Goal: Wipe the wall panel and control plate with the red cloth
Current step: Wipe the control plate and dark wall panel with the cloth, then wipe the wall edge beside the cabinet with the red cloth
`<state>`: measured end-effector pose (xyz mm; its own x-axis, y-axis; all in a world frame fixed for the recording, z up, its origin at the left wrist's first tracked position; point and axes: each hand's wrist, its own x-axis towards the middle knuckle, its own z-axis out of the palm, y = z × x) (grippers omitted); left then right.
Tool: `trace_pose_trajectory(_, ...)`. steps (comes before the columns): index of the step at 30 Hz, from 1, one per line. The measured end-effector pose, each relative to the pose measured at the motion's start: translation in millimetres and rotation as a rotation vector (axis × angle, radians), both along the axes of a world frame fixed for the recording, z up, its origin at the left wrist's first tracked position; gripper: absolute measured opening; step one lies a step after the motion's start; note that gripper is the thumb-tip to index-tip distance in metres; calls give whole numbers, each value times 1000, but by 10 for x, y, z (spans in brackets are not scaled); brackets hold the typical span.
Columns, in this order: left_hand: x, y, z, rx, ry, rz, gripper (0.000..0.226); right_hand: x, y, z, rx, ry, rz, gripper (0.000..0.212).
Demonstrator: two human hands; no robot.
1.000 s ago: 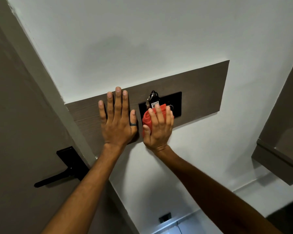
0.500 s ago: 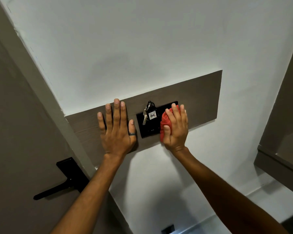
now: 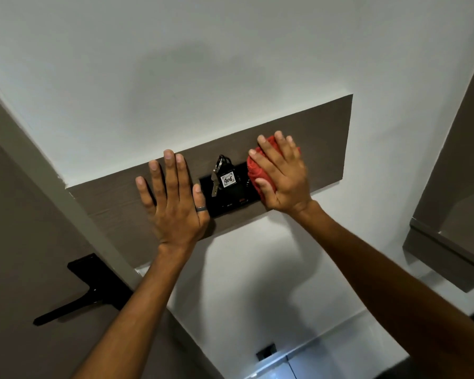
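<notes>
A brown wood-grain wall panel [image 3: 326,138] runs across the white wall. At its middle sits a black control plate [image 3: 230,201] with a key and a white tag marked 406 [image 3: 227,179] hanging from it. My right hand [image 3: 283,176] presses a bunched red cloth [image 3: 253,170] against the panel at the plate's right edge, covering that end of the plate. Left of the plate, my left hand [image 3: 173,198] lies flat on the panel with fingers spread, a dark ring on one finger.
A brown door with a black lever handle [image 3: 74,299] stands at the left, beside a pale door frame [image 3: 74,214]. A brown ledge [image 3: 446,250] juts out at the right. A small dark socket [image 3: 266,352] sits low on the wall.
My right hand has slid the red cloth rightward, from over the plate's lower left to its right edge and onto the panel. The key and tag are now uncovered. My left hand stays flat.
</notes>
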<state>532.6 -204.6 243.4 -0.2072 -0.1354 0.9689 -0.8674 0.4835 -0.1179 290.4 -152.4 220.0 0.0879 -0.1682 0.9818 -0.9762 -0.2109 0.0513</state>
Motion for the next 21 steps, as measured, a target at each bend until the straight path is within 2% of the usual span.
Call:
trace_pose_trajectory(1, -6, 2, -3, 2, -1, -6, 59, -75, 10, 60, -10, -7, -16, 51)
trace_pose_trajectory(4, -10, 29, 34, 33, 7, -6, 58, -92, -13, 157, -25, -219, -81, 51)
trace_pose_trajectory(6, -14, 55, 38, 55, 29, -44, 58, -26, -28, 122, -1, -234, -97, 54)
trace_pose_trajectory(11, -333, 214, -39, 159, 135, -289, 61, -302, -36, -20, 4, -50, -69, 60)
trace_pose_trajectory(14, -694, 448, -222, 141, 38, -310, 62, -504, 128, -306, 35, 140, -86, 53)
trace_pose_trajectory(16, -1010, 683, -385, 151, -42, -328, 64, -746, 368, -515, 107, 170, -78, 49)
trace_pose_trajectory(18, -1302, 902, -597, 228, -102, -348, 66, -925, 634, -734, 224, -17, 0, 46)
trace_pose_trajectory(19, -1482, 1030, -728, 288, -132, -355, 66, -995, 810, -854, 308, -221, 60, 44)
trace_pose_trajectory(21, -1874, 1265, -999, 456, -202, -372, 66, -1145, 1161, -1083, 461, -833, 249, 41)
